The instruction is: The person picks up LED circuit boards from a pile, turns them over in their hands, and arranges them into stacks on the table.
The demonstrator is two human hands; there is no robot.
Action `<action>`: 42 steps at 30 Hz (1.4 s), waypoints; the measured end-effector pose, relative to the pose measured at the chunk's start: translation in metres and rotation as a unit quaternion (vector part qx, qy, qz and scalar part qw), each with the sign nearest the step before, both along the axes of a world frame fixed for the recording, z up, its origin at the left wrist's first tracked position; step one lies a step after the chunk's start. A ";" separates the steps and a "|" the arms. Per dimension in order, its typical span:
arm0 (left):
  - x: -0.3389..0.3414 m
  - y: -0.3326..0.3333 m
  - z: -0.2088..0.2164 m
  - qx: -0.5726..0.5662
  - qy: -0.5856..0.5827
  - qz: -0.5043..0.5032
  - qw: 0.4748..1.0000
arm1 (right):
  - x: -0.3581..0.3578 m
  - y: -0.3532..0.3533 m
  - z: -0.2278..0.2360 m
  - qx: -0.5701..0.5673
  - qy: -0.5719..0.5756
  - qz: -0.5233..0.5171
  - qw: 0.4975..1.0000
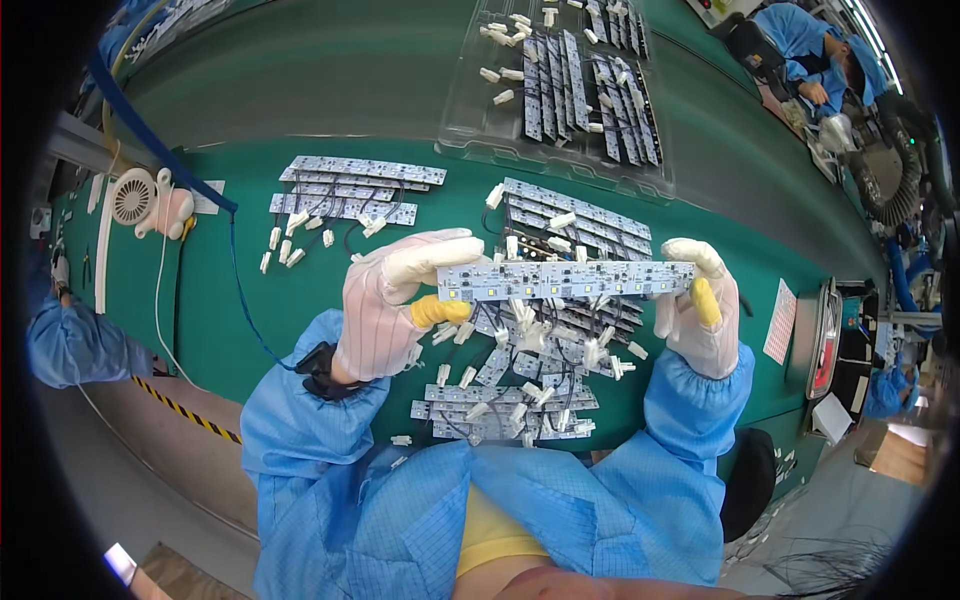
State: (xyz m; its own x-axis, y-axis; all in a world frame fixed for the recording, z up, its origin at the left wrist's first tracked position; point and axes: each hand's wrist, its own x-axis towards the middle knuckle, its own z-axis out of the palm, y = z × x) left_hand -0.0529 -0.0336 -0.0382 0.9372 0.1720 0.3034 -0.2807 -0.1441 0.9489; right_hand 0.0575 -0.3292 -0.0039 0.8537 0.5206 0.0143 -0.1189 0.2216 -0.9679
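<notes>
Between my two gloved hands I hold up a long white LED circuit board, level and facing me. My left hand, in a white striped glove with a yellow finger cover, pinches its left end. Its right end is pinched by my right hand, gloved the same way. Behind and beneath the board lies a heap of similar LED boards with dark wires and white connectors, partly hidden by the held board. Closer to my body sits another stack of boards.
Left on the green table are stacked boards and a small fan. A clear plastic tray of boards stands at the back. A blue cord runs to my left wrist. Co-workers sit nearby.
</notes>
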 end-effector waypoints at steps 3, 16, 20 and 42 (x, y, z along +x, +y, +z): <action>0.006 0.009 -0.004 0.062 -0.055 -0.002 0.997 | -0.006 0.007 0.005 0.019 -0.021 -0.014 0.999; 0.005 0.002 -0.004 -0.023 0.019 0.021 0.999 | -0.011 -0.008 0.017 -0.055 0.017 0.013 0.998; 0.014 -0.001 0.009 0.070 0.082 0.057 0.993 | -0.014 -0.009 0.020 -0.029 0.029 0.069 0.997; 0.008 0.001 -0.003 -0.016 -0.116 -0.038 0.992 | -0.003 -0.002 -0.004 -0.016 0.026 0.022 0.999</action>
